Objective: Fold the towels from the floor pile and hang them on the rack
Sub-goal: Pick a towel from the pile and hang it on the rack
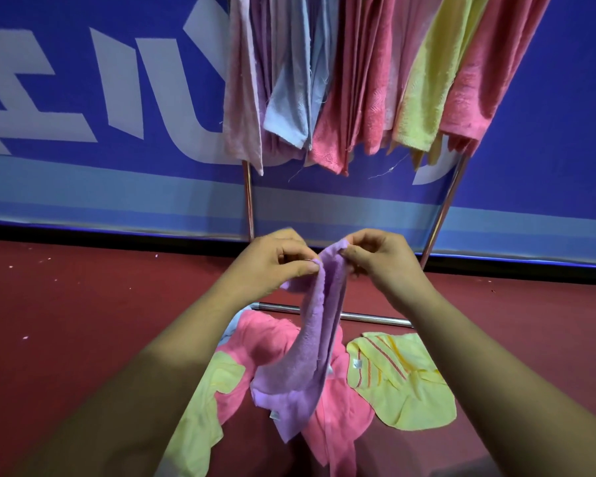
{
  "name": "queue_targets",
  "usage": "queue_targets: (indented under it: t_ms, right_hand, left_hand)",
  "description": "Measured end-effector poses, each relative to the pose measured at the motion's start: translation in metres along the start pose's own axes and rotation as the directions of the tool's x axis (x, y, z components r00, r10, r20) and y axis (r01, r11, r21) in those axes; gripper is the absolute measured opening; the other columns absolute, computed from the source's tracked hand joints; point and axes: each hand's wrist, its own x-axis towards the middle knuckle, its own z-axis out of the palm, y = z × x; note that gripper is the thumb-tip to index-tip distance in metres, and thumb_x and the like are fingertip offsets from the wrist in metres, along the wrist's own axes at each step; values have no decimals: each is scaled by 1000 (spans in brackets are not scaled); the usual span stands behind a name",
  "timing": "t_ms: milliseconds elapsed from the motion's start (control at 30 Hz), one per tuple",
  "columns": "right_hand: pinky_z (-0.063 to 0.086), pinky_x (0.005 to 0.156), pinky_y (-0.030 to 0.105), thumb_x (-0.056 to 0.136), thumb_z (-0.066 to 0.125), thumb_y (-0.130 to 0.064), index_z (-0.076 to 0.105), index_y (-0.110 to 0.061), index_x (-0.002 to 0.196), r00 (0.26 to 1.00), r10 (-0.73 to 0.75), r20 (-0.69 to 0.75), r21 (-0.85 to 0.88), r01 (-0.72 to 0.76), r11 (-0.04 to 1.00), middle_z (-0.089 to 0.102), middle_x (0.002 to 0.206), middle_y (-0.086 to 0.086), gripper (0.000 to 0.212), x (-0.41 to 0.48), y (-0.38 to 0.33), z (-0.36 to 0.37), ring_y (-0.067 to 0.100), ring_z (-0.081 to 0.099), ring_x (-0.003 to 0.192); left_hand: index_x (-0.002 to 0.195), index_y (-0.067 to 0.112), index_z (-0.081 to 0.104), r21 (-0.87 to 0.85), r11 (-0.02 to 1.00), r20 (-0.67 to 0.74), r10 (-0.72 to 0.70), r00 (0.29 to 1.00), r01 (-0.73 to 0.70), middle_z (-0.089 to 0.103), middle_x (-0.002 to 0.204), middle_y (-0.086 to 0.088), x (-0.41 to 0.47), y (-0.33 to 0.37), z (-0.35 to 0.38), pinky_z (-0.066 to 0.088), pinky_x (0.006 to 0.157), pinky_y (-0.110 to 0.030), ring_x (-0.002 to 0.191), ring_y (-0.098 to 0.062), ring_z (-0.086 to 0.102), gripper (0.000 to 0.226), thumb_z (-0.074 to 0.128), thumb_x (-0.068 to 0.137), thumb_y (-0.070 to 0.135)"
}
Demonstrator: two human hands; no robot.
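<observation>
A purple towel (pixel 310 352) hangs between my hands, pinched at its top edge. My left hand (pixel 272 265) grips the left part of that edge, and my right hand (pixel 381 261) grips the right corner beside it. The towel droops over the floor pile (pixel 272 342), where pink towels and a yellow towel (pixel 200 418) lie crumpled. Another yellow towel with red stripes (pixel 399 380) lies to the right. Behind stands the metal rack (pixel 443 215), with several folded towels (pixel 355 77) in pink, lilac, blue and yellow hung side by side.
The floor is dark red carpet (pixel 66 321). A blue banner with white letters (pixel 100 98) covers the wall behind the rack. The rack's lower crossbar (pixel 369 316) lies just beyond the pile.
</observation>
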Motion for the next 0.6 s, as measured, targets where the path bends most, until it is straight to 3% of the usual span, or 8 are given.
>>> queue_targets:
  t_ms: [167,267,400,500,600]
  right_hand:
    - [51,58,24,98,59,1,69,2,98,997,-3,83,21,1,1000,67,64,7,10,-6,-5,10,14,58,53]
    - [51,55,28,96,58,4,63,-3,105,998,-25,66,1,25,1000,64,60,12,13,-7,-6,14,21,57,48]
    - [46,48,24,96,63,-2,64,3,93,999,-47,17,-23,47,999,62,55,8,5,-8,-7,16,18,54,45]
    - [43,45,23,95,65,-6,63,1,86,999,0,-51,-43,-2,999,59,53,5,12,-6,-4,16,15,50,41]
    - [40,45,23,92,72,-12,61,-2,78,991,80,-105,-53,-86,995,55,51,5,20,-3,1,16,15,46,40]
  left_hand:
    - [92,16,72,-96,995,-55,12,998,-17,71,90,3,2,0,3,49,82,-23,83,-6,62,10,66,92,8]
    - [99,15,74,-54,999,-101,-6,995,0,75,94,5,3,-2,2,51,88,-25,91,-9,67,13,64,94,8]
    - [102,19,72,-57,998,-84,-19,996,14,74,92,7,3,-3,3,53,89,-31,89,-9,67,16,63,94,9]
    - [94,20,72,-75,997,-92,-16,996,9,74,89,-3,2,-2,2,53,88,-47,88,-28,68,7,67,90,17]
    - [90,21,73,-75,997,-85,-1,996,-5,74,88,-4,2,-2,3,52,85,-53,88,-38,65,7,69,85,24]
